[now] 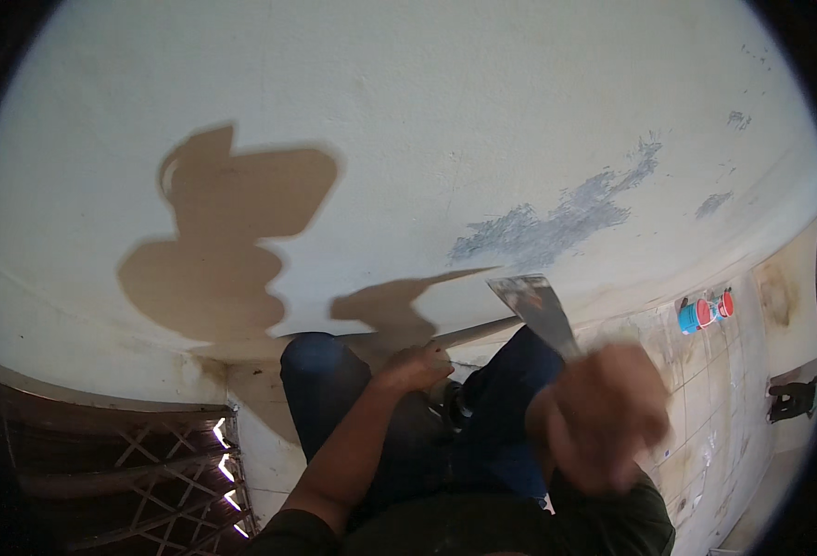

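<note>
My right hand (612,412), smeared by motion, grips a putty knife (540,308) by its handle, which the fingers hide. The knife's wide metal blade points up and left, toward the wall, and carries some dark and reddish marks. A pale painted wall (408,111) fills the upper view. Above the blade lies a rough grey patch (557,222) where the paint is gone. Next to my left knee, low by the wall, my left hand (418,369) has its fingers curled; what they hold, if anything, I cannot make out.
My bent knees (320,371) are close to the wall's foot. A dark lattice gate (139,473) stands at the lower left. On the stained tile floor at right are a blue bucket (694,317) and a red one (726,304). A dark object (793,400) lies at the far right.
</note>
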Tool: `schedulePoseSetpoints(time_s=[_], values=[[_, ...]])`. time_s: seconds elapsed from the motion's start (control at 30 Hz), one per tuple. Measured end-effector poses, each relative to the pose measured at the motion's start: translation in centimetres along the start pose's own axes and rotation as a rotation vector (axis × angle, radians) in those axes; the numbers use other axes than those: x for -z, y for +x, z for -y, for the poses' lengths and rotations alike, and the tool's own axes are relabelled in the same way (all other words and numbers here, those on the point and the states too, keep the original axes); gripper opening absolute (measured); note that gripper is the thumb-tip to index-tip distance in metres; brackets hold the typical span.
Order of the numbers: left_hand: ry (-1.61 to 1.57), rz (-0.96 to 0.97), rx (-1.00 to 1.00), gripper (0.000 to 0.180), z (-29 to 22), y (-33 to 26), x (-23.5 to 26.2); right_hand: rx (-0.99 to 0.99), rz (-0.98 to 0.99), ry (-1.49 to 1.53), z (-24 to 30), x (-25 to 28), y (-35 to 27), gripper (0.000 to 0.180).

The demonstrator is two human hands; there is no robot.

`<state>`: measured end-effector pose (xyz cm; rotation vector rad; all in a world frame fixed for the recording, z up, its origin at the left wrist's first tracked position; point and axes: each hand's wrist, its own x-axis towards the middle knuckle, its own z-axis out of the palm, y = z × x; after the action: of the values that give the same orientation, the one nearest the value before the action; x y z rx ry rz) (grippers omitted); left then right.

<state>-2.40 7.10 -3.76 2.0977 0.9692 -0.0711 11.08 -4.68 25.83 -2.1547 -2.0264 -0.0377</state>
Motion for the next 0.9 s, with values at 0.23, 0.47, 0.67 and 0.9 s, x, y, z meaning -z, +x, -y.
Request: schedulePoseSetpoints(time_s=[0.23,0.47,0.67,0.9], values=[[-0.067,0.004,-0.007,0.060,-0.4,0.3,-0.2,0.292,-0.628,0.002,-1.1,-4.0,0.6,0.029],[-0.087,0.061,0.001,0.058,-0.2,0.3,-0.1,1.065,-1.094,1.198,0.0,-6.1,-1.2,0.007],[-0.054,-0.008,-0.077,0.052,0.2,0.2,0.4,0.404,-0.726,0.919,-2.1,-4.3,-2.6,0.008],[-0.075,0.049,-0.045,0.047,-0.7,-0.5,0.0,0.135,-0.686,0.592,1.4,-3.7,1.6,0.019]])
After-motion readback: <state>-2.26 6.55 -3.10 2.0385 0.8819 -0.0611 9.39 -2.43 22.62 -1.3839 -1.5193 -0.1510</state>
